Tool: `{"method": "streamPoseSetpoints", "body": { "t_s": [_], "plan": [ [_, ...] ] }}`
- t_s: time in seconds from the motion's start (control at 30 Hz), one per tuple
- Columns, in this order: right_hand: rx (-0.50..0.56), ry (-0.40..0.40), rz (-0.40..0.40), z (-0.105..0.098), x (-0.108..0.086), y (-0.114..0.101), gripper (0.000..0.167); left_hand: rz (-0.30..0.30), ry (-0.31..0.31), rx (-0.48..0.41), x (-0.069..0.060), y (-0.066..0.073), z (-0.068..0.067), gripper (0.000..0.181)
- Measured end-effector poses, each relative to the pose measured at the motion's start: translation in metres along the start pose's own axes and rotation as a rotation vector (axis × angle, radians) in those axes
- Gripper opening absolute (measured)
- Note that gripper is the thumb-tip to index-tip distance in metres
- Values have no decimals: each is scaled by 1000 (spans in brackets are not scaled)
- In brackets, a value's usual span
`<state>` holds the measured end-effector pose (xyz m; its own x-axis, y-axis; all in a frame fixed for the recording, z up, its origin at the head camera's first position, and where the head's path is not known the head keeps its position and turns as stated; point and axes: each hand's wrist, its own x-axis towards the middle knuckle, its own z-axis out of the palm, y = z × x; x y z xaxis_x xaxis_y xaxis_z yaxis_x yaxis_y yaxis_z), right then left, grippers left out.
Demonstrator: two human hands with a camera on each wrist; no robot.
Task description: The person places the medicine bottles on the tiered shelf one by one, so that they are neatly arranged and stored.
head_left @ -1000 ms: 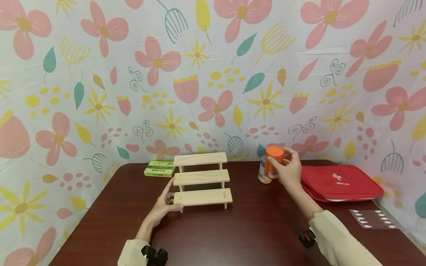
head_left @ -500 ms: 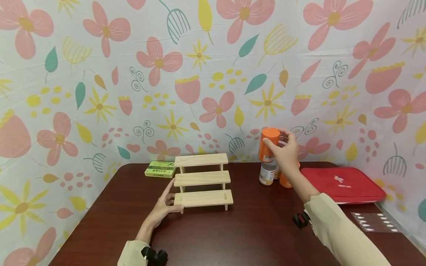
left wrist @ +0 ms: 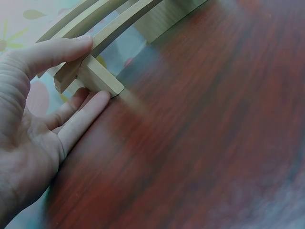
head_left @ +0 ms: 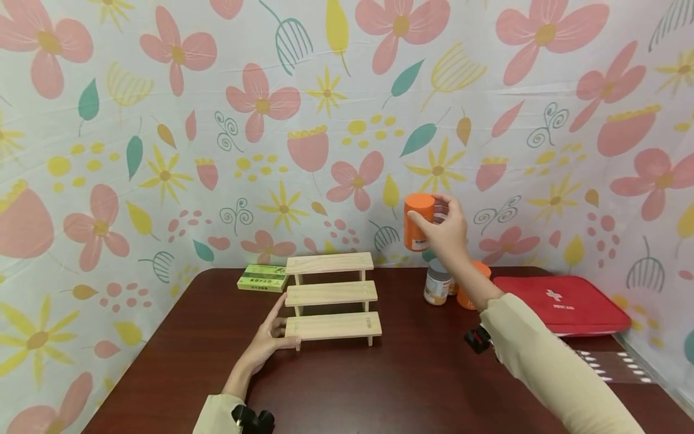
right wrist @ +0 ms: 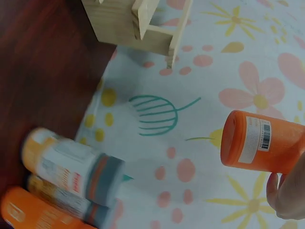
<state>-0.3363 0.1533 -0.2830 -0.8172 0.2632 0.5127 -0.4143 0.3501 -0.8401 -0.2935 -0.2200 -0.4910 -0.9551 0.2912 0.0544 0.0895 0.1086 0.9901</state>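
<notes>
An orange medicine bottle (head_left: 418,222) with a barcode label is held in the air by my right hand (head_left: 451,232), thumb on one side and fingers round the other. In the right wrist view that bottle (right wrist: 271,143) is well above the table, clear of the wooden rack. The three-step wooden rack (head_left: 333,326) stands on the table, its left end held by my left hand (head_left: 264,343). Seen from the left wrist, the thumb lies on the end of a step (left wrist: 114,31) and other fingers touch beside the leg (left wrist: 100,78).
White bottles with grey caps (head_left: 437,288) and another orange bottle (head_left: 467,300) stand together right of the rack. A red first aid pouch (head_left: 564,304) and a clear sheet with white marks (head_left: 618,366) lie further right. Green boxes (head_left: 262,278) lie back left. A floral cloth (head_left: 347,120) hangs behind.
My right hand has lifted the orange bottle up from beside the other bottles and carried it left toward the rack. The left hand has stayed on the rack's left end.
</notes>
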Motion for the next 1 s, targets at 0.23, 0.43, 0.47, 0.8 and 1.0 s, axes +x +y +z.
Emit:
{"method": "streamPoseSetpoints", "body": {
  "t_s": [0.23, 0.43, 0.47, 0.8, 1.0],
  "plan": [
    [-22, -40, -148, 16, 17, -18, 60, -5, 9, 6, -3, -2, 1, 104],
    [5, -99, -197, 41, 17, -30, 59, -1, 10, -4, -3, -2, 0, 103],
    [9, -106, -197, 46, 16, -31, 59, -1, 10, -6, -3, -2, 0, 103],
    [88, -117, -125, 97, 8, -36, 57, 7, -10, -16, -2, -3, 0, 103],
    [110, -109, -105, 122, -1, -35, 56, 9, 1, -6, 1, -1, 1, 103]
  ]
}}
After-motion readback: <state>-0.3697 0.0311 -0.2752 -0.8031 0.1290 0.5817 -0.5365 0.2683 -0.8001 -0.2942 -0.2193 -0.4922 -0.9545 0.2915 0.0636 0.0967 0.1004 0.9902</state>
